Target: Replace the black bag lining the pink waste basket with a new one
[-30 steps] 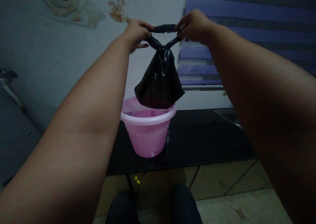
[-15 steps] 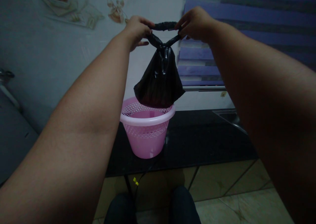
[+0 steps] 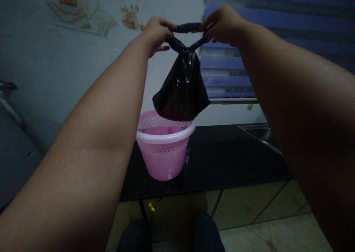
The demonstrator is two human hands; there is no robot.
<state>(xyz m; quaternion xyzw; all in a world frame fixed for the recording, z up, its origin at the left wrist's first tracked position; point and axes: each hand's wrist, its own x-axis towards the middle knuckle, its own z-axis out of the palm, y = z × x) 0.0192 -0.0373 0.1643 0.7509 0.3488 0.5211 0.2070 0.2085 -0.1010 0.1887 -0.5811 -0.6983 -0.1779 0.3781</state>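
The room is dim, and what is inside the black bag [image 3: 181, 93] cannot be seen. The fingertips are partly hidden behind the bag's twisted top. The left hand [image 3: 155, 32] and right hand [image 3: 222, 24] each pinch one end of that rolled top, fingers pressed together on it. The bag hangs below the fingers, over the pink basket [image 3: 164, 148] on the dark surface [image 3: 227, 159]. Since a moment ago, little has changed; hands and bag sit slightly higher
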